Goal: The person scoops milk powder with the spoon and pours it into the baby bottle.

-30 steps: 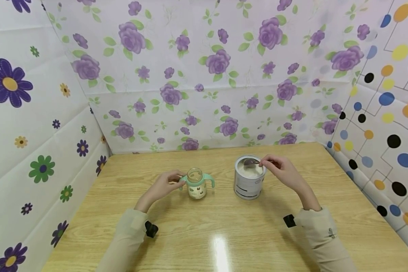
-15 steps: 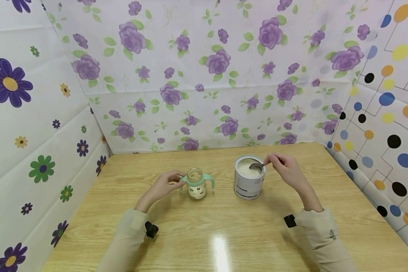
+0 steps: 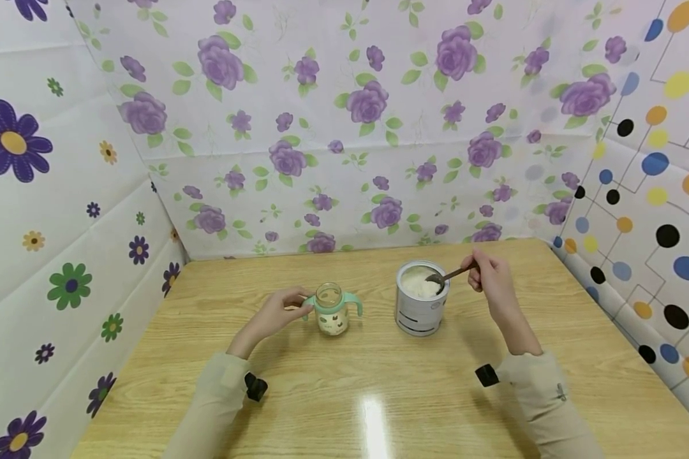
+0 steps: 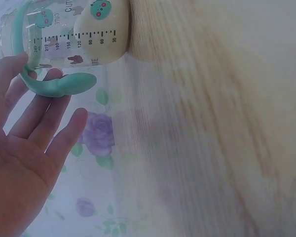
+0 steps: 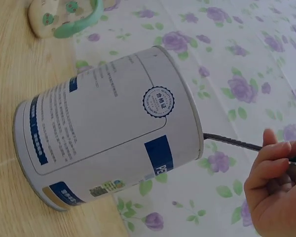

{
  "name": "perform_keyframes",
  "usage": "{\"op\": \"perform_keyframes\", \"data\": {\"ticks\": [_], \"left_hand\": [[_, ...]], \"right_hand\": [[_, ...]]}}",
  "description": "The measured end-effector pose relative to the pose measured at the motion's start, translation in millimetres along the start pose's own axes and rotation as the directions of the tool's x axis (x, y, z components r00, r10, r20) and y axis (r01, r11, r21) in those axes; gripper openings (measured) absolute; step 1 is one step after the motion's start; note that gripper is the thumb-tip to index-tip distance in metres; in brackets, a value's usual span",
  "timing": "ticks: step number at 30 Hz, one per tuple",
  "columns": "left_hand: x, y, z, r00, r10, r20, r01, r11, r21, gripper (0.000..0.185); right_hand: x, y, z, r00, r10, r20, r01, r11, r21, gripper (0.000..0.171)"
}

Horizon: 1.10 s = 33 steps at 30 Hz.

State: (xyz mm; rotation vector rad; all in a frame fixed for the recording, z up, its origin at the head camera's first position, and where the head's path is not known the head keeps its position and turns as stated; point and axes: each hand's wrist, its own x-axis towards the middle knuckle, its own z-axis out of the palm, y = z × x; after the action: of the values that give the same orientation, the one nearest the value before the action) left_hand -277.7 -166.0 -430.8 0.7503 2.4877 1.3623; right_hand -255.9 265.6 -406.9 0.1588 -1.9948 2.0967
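So in the last second the right hand (image 3: 492,280) slid back along the spoon (image 3: 444,276). A moment ago it was hovering right over the tin (image 3: 420,307) with the bowl flat on top; now it's off to the right of the rim, fingers pinching the far end of the dark handle, and the bowl is tipped down into the pale powder. Looks to me like a scoop is being dug, not lifted out yet.

The right wrist is cocked up a bit, forearm running back toward the near right edge of the table (image 3: 344,395). From the wrist view you can see the handle poking out over the tin's rim into the curled fingers (image 5: 274,163).

The left hand (image 3: 275,314) hasn't budged. It's at the left handle of the little baby bottle (image 3: 330,309), which stands open and upright just left of the tin. Its fingers (image 4: 44,106) are fairly straight, tips resting on the green loop rather than wrapped around it.
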Motion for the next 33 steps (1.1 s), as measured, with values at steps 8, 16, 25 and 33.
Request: {"op": "perform_keyframes", "data": {"ticks": [8, 16, 25, 33], "left_hand": [[0.0, -1.3, 0.2, 1.0, 0.007, -0.004, -0.007, 1.0, -0.003, 0.033], [0.1, -2.6, 0.0, 1.0, 0.002, -0.001, -0.002, 1.0, -0.008, 0.032], [-1.8, 4.1, 0.4, 1.0, 0.011, 0.0, -0.011, 1.0, -0.01, 0.033], [5.3, -13.7, 2.4, 1.0, 0.0, -0.007, 0.0, 1.0, 0.001, 0.033]], "right_hand": [[-0.4, -3.8, -5.8, 0.988, 0.149, -0.036, -0.131, 0.943, 0.305, 0.042], [-0.2, -4.1, -6.7, 0.98, 0.2, 0.004, -0.185, 0.898, 0.399, 0.044], [-0.7, -4.8, -5.0, 0.97, 0.239, 0.037, -0.23, 0.863, 0.45, 0.042], [-0.1, -2.5, -4.9, 0.959, 0.279, 0.04, -0.265, 0.844, 0.466, 0.044]]}}
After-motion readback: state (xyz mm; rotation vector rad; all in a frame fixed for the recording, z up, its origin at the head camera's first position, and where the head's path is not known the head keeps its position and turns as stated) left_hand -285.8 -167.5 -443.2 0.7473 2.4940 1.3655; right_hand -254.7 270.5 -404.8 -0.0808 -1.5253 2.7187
